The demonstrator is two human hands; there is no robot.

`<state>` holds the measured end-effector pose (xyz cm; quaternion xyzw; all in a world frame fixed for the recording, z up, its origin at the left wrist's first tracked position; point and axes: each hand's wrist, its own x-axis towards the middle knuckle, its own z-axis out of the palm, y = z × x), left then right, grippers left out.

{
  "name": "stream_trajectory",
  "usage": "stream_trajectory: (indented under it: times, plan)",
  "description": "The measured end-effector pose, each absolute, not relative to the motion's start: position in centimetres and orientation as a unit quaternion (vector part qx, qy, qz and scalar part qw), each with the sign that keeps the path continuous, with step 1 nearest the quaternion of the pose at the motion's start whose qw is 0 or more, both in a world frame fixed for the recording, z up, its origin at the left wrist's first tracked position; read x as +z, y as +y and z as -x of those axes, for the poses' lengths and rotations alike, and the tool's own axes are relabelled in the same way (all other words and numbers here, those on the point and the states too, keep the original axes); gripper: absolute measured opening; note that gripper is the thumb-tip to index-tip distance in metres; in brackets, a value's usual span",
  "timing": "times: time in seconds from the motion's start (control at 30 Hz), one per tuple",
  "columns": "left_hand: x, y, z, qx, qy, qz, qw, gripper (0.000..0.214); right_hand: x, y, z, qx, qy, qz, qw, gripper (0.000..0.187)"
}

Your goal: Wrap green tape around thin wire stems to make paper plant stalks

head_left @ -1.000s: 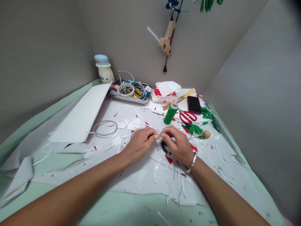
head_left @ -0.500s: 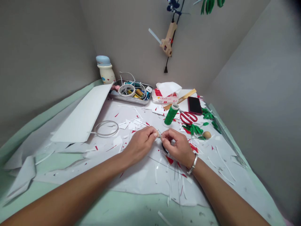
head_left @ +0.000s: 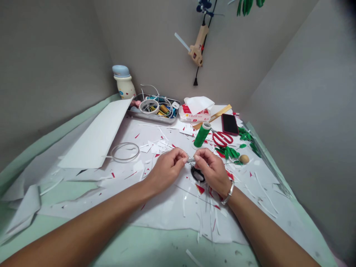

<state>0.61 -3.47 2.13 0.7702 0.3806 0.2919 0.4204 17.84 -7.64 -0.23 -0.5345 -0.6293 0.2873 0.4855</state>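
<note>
Over the middle of the paper-covered table, my left hand (head_left: 167, 167) is closed in a pinch, thumb against fingers. Close to it on the right, my right hand (head_left: 213, 170) pinches too, a bracelet (head_left: 228, 193) on its wrist. A small, thin greyish piece (head_left: 190, 160) shows between the fingertips; its kind is too small to make out. Just below it lies a black ring-shaped item (head_left: 198, 175), partly behind my right hand. Behind the hands a spool of green thread (head_left: 202, 135) stands upright. Green leaf-shaped pieces (head_left: 228, 152) and a round tan ball (head_left: 244, 159) lie to the right.
Red-handled scissors (head_left: 222, 139), a phone (head_left: 230, 124) and a tissue pack (head_left: 194, 113) lie farther back. A metal tray (head_left: 155, 118) holds tape and spools. At left are a white board (head_left: 96, 137) and a wire coil (head_left: 125, 152). A glue gun (head_left: 198, 46) hangs on the wall.
My fingertips have drawn slightly apart, showing more of the thin piece between them. My right hand has shifted a little right, uncovering more of the black ring-shaped item.
</note>
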Motion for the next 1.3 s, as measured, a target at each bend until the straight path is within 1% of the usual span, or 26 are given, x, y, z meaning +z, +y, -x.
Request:
stream_trajectory:
  times: [0.17, 0.3, 0.4, 0.67, 0.83, 0.9, 1.0, 1.07, 1.3]
  plan:
    - [2.2, -3.8, -0.5, 0.289, 0.378, -0.762, 0.438, 0.015, -0.5, -7.6, -17.9, 0.32, -0.624, 0.515, 0.494, 0.014]
    - [2.4, -3.9, -0.4, 0.312, 0.368, -0.768, 0.42, 0.021, -0.4, -7.8, -17.7, 0.331, -0.622, 0.498, 0.506, 0.014]
    - [2.4, -3.9, -0.6, 0.323, 0.388, -0.756, 0.418, 0.024, -0.4, -7.9, -17.6, 0.332, -0.619, 0.485, 0.521, 0.012]
    - [2.1, -3.7, -1.0, 0.311, 0.414, -0.743, 0.424, 0.014, -0.5, -7.8, -17.7, 0.335, -0.621, 0.483, 0.518, 0.013]
    - [1.9, -3.7, -1.0, 0.309, 0.425, -0.739, 0.422, 0.015, -0.6, -7.7, -17.7, 0.325, -0.624, 0.495, 0.509, 0.014]
    - [1.9, -3.7, -1.1, 0.313, 0.424, -0.734, 0.428, 0.019, -0.7, -7.7, -17.8, 0.323, -0.624, 0.5, 0.506, 0.014]
    - [1.8, -3.8, -1.1, 0.322, 0.412, -0.723, 0.452, 0.035, -0.7, -7.7, -17.8, 0.318, -0.625, 0.511, 0.498, 0.014]
    - [1.7, -3.8, -1.1, 0.323, 0.409, -0.719, 0.46, 0.039, -0.7, -7.6, -17.8, 0.314, -0.625, 0.521, 0.49, 0.014]
    - [1.4, -3.7, -1.0, 0.324, 0.399, -0.725, 0.459, 0.029, -0.3, -7.7, -17.7, 0.302, -0.644, 0.53, 0.461, 0.013]
